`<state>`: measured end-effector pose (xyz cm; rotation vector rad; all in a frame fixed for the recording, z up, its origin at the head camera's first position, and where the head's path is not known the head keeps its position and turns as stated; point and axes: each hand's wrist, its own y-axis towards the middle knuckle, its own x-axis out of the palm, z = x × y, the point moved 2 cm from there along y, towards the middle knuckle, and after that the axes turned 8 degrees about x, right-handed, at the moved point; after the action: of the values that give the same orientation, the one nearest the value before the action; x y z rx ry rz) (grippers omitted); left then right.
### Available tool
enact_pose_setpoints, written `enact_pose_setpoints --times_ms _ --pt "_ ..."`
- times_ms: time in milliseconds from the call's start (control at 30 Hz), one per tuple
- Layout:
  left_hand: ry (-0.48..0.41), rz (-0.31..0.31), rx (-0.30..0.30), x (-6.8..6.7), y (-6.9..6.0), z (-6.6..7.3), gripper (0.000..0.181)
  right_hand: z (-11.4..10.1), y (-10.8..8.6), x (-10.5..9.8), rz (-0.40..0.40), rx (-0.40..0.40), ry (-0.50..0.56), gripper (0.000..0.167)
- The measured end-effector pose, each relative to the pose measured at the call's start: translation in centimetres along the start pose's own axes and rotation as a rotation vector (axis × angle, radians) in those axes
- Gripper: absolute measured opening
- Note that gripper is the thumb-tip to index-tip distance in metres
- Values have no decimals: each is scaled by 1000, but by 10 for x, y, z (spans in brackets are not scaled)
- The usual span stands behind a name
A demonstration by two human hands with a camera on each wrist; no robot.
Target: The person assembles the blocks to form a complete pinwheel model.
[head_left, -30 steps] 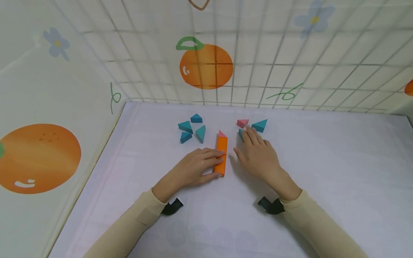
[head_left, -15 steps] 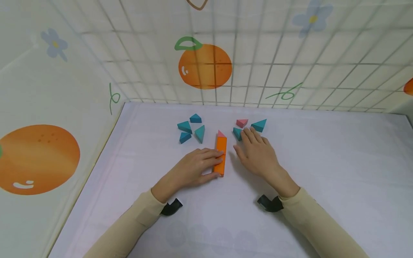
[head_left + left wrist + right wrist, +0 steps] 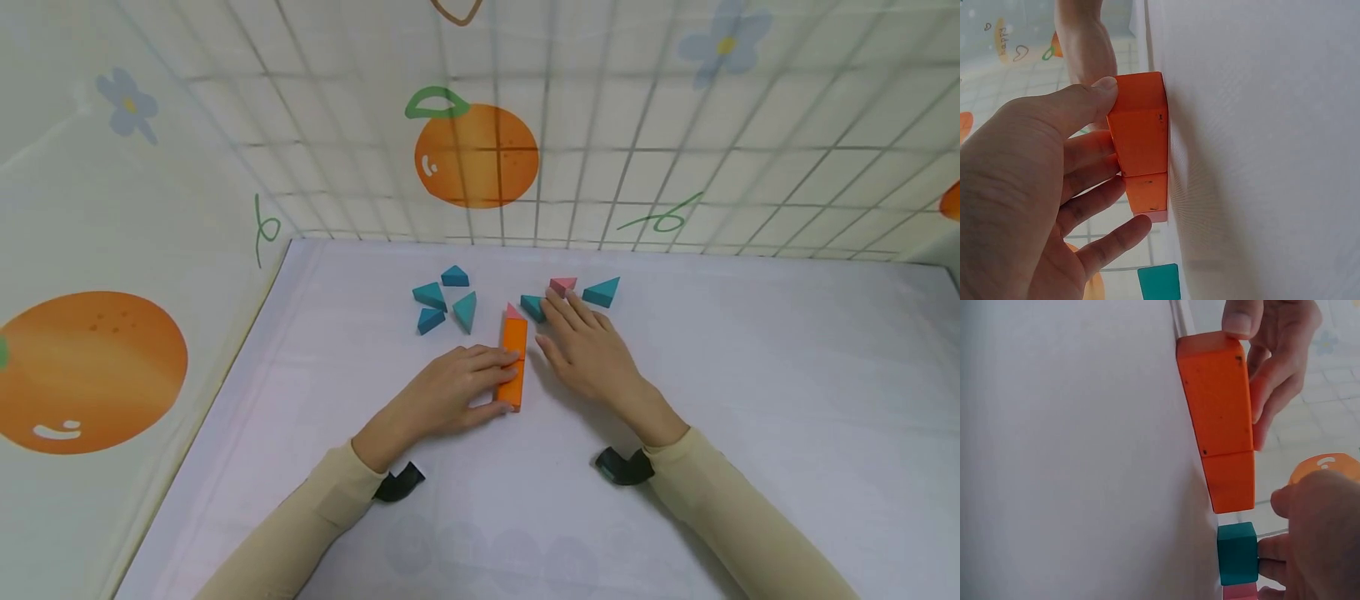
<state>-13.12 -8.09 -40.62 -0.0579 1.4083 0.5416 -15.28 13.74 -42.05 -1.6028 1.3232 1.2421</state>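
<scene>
Two orange blocks point(image 3: 513, 335) lie end to end on the table in the head view, forming one bar. A pink triangular block point(image 3: 513, 312) sits at the bar's far end. My left hand point(image 3: 453, 390) rests its fingers on top of the bar, with the thumb at the near end. My right hand point(image 3: 592, 354) lies palm down with straight fingers, which touch a teal triangular block point(image 3: 532, 307) just right of the pink tip. In the right wrist view this teal block point(image 3: 1238, 554) stands close to the orange bar's far end point(image 3: 1230, 484), slightly apart.
Several teal and blue triangular blocks point(image 3: 465, 312) lie in a group at the back left. Another pink triangle point(image 3: 563, 285) lies just beyond my right fingertips, with a teal triangle point(image 3: 602, 292) to its right. A patterned curtain point(image 3: 345, 150) rises behind the table's far edge.
My right hand has moved left, sliding the teal triangular block from beneath its fingers toward the pink tip of the bar. My left hand and the orange blocks have stayed put.
</scene>
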Motion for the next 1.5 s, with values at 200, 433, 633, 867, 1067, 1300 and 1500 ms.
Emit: enact_pose_setpoints --times_ms 200,433,633,867,1067,1300,1500 --pt "-7 0 0 0 1 1 47 -1 2 0 19 -42 2 62" --pt "-2 -6 2 -1 2 0 48 -7 1 -2 67 -92 6 57" --pt "-6 -9 -8 0 2 -1 48 -6 3 2 51 -107 15 55" --pt "-7 -27 -17 0 1 -1 47 -9 3 2 43 -120 4 55" --pt "1 -21 -6 1 0 -1 47 -9 2 3 48 -120 -4 55" --pt "7 -6 -1 2 -1 -1 48 -9 1 3 69 -128 -2 55" --pt "10 -13 -2 2 -1 -2 48 -10 0 2 101 -129 -2 54"
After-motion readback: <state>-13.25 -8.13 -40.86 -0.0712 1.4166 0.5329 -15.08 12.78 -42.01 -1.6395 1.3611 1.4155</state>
